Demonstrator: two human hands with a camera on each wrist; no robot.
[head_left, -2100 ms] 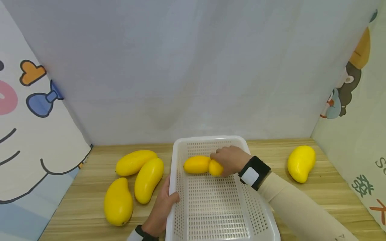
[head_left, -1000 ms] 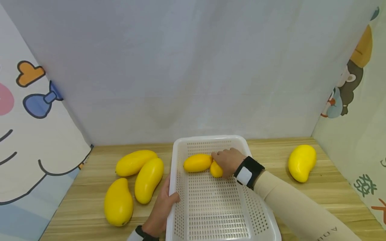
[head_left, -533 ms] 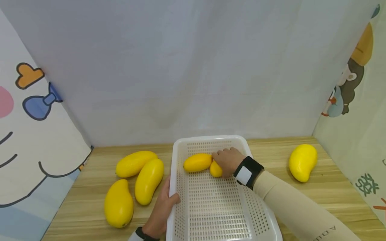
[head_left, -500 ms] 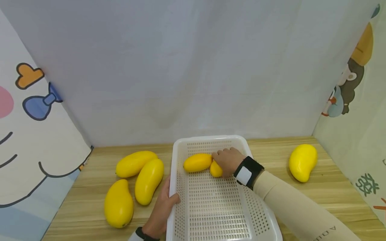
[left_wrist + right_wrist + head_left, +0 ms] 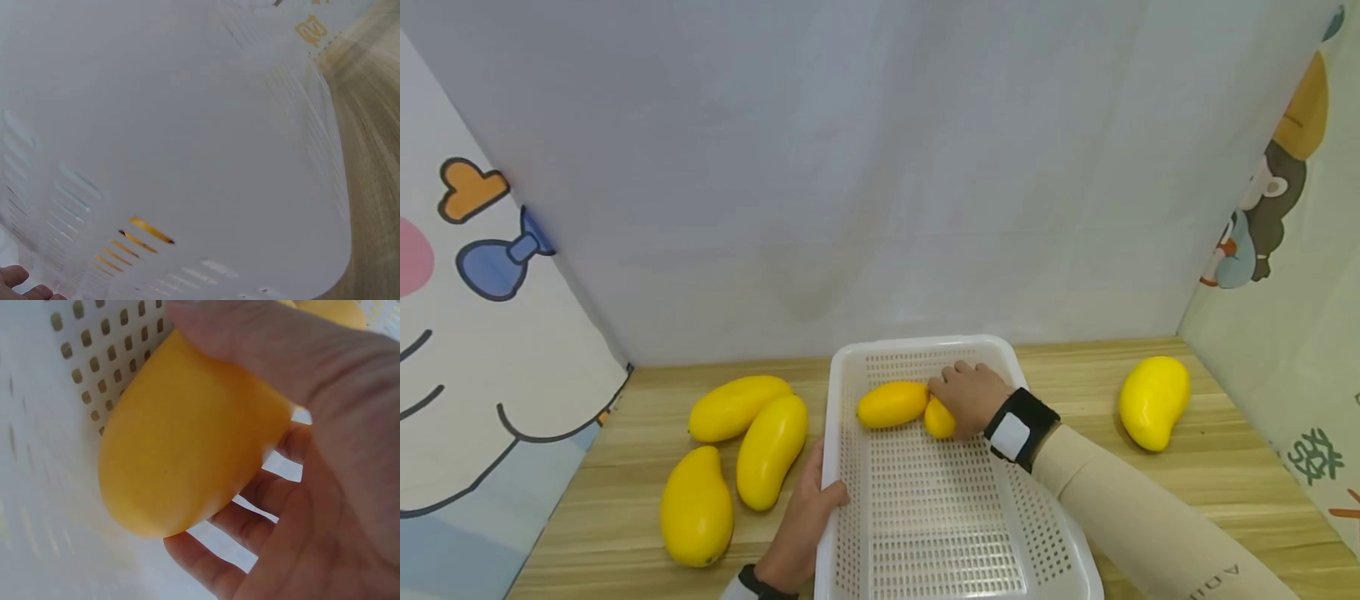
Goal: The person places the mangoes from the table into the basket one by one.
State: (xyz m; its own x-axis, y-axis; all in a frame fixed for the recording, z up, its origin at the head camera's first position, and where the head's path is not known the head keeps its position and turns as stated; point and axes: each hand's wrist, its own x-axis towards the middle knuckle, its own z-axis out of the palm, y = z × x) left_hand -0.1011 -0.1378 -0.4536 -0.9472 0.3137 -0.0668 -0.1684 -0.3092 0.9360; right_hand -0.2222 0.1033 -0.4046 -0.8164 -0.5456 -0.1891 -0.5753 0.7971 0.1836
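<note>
A white perforated plastic basket [image 5: 940,517] stands on the table, and my left hand [image 5: 805,510] grips its left side, thumb over the rim. In the left wrist view the basket wall [image 5: 187,125] fills most of the frame, with only fingertips [image 5: 24,286] at the lower left corner. Inside the basket, toward its far end, my right hand [image 5: 972,400] holds a yellow mango [image 5: 187,437], thumb on one side and fingers curled along the other. Just left of it another mango [image 5: 891,405] lies on the basket floor.
Left of the basket lie three mangoes on the wooden table [image 5: 602,492]: one at the back [image 5: 739,407], one beside the left hand [image 5: 772,452], one nearer the front [image 5: 697,507]. A further mango [image 5: 1154,403] lies at the far right. A pale backdrop [image 5: 880,183] rises behind the table.
Compared with two seconds ago, the mango on the basket floor has turned slightly, its right end farther back. The right hand has shifted only slightly with its mango; the left hand keeps its place.
</note>
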